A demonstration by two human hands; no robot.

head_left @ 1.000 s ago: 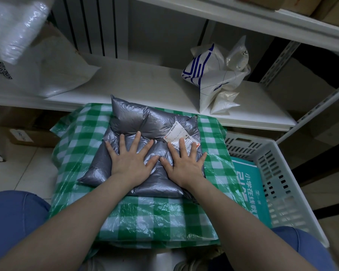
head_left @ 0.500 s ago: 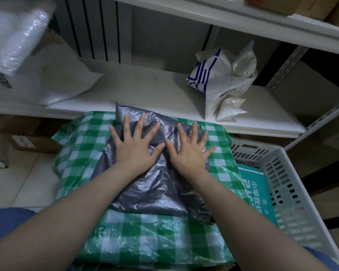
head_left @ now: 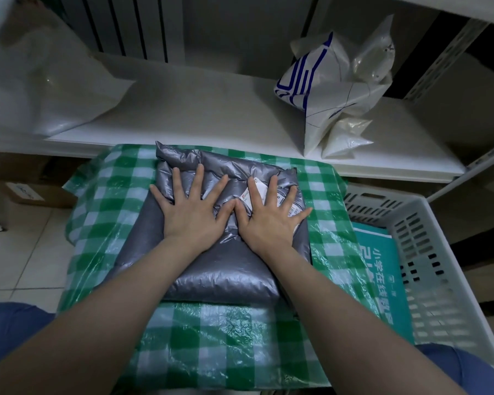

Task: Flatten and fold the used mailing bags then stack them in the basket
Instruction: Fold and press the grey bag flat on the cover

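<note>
Head view: a puffy grey bag (head_left: 211,266) lies at the middle of a green-checked cloth (head_left: 226,337). Both hands lie palm down on its far half with fingers straight and spread, gripping nothing. The left hand (head_left: 193,215) presses at 11 o'clock on the bag and the right hand (head_left: 268,220) at 1 o'clock, their thumbs touching. The right fingers cover part of a white label (head_left: 262,193). The bag bulges around the palms. A white slotted basket (head_left: 428,252) stands at 3 o'clock, just beside the cloth, with a teal bag (head_left: 382,280) lying flat inside. On the white shelf (head_left: 211,115) beyond, crumpled white bags (head_left: 340,95) stand at 1 o'clock and another white bag (head_left: 40,89) lies at 10 o'clock.
</note>
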